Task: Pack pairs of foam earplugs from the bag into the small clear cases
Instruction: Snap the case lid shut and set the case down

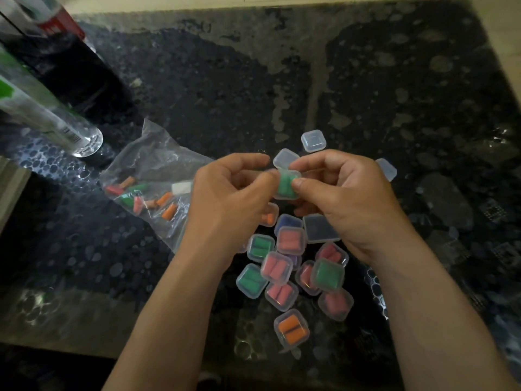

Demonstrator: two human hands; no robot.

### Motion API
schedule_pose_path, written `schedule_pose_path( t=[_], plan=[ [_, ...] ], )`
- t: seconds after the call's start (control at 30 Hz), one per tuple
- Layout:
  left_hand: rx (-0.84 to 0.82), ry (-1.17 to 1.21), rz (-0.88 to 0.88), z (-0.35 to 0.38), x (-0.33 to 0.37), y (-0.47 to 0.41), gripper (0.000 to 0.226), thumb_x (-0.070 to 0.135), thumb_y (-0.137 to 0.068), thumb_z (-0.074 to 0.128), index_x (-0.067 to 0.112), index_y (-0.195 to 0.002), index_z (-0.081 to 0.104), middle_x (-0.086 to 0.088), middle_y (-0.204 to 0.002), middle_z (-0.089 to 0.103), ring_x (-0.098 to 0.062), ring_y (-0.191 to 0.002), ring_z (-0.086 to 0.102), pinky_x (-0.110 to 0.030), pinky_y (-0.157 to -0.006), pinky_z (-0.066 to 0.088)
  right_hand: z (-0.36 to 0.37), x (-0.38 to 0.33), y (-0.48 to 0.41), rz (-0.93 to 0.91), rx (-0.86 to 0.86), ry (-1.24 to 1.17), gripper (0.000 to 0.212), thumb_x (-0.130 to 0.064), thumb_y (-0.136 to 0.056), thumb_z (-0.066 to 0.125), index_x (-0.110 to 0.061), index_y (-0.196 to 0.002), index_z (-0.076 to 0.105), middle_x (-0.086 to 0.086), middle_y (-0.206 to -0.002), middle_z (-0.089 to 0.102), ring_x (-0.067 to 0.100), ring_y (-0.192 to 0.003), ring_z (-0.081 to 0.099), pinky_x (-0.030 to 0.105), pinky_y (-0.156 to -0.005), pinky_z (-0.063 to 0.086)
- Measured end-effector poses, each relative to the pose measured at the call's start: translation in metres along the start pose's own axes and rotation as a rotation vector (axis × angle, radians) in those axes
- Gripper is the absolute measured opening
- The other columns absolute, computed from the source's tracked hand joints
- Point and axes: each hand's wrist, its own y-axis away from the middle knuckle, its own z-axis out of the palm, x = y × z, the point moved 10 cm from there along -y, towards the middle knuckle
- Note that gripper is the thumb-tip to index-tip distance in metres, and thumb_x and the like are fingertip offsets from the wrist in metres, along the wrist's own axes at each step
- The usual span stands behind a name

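Dark mottled worktop [366, 80] lies under an open case [285, 196], held just above it with green earplugs [284, 183] inside. Both grips pinch it, left hand [225, 198] and right hand [346, 198] at opposite edges. It looks light, with thin, slick plastic and squashy foam, so hold it by the rims. Filled cases [276, 268] lie nearer the person, and the bag [158, 176] is to the left.

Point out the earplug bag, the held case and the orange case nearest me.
earplug bag [152, 170], head view, clear plastic middle
held case [285, 185], head view, green-filled base
orange case [291, 328], head view, lid centre
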Motion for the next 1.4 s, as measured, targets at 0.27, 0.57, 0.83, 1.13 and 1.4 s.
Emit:
schedule_pose_path(
  t=[0.27, 0.57, 0.83, 1.13, 1.4],
  plan=[
    [0.217, -0.006, 0.055, -0.039, 0.005, -0.007, 0.018, 0.001, -0.09, 0.062, 0.012, -0.096, 0.074, -0.005, -0.076, 0.074, -0.009, -0.058, 0.066, -0.021, -0.05, 0.05, 0.012, 0.008, 0.001, -0.03, -0.052, 0.471, 0.006, -0.03, -0.083, 0.076, -0.028, -0.089, 0.076, -0.018, -0.078, 0.072, -0.004, -0.076, 0.067, 0.02, -0.07, 0.055],
    [0.328, -0.423, 0.232, -0.069, 0.025, 0.006, 0.019, 0.013, -0.084, 0.067, 0.026, -0.096, 0.075, 0.012, -0.077, 0.07, -0.003, -0.061, 0.061, -0.021, -0.065, 0.051, 0.021, 0.002, 0.005, -0.033, -0.08, 0.654, 0.01, -0.028, -0.089, 0.071, -0.032, -0.081, 0.076, -0.02, -0.074, 0.067, -0.01, -0.077, 0.062, 0.017, -0.066, 0.053],
    [0.212, -1.005, 0.036, -0.092, -0.001, 0.011, 0.04, 0.039, -0.078, 0.078, 0.027, -0.113, 0.061, 0.001, -0.116, 0.06, -0.025, -0.105, 0.059, -0.042, -0.081, 0.05, 0.043, -0.019, 0.01, -0.132, -0.04, 0.558, 0.016, -0.019, -0.095, 0.065, -0.032, -0.097, 0.075, -0.021, -0.085, 0.069, -0.007, -0.082, 0.065, 0.007, -0.067, 0.05],
    [0.28, -0.518, 0.194, -0.091, 0.01, 0.015, 0.012, 0.019, -0.085, 0.072, 0.026, -0.077, 0.065, 0.011, -0.062, 0.061, 0.001, -0.059, 0.059, -0.009, -0.056, 0.043, 0.096, -0.013, 0.013, -0.1, -0.206, 0.261, 0.031, 0.0, -0.099, 0.054, -0.018, -0.108, 0.077, -0.005, -0.092, 0.078, 0.003, -0.086, 0.075, 0.03, -0.076, 0.064],
    [-0.008, -0.218, 0.536, -0.031, 0.055, 0.035, 0.005, 0.009, -0.086, 0.077, 0.014, -0.084, 0.076, 0.005, -0.069, 0.071, -0.003, -0.058, 0.065, -0.014, -0.054, 0.049, 0.077, -0.019, 0.01, -0.15, -0.218, 0.226, 0.024, -0.004, -0.097, 0.061, -0.022, -0.09, 0.074, -0.009, -0.083, 0.077, 0.001, -0.081, 0.072, 0.021, -0.073, 0.058]
  ],
)
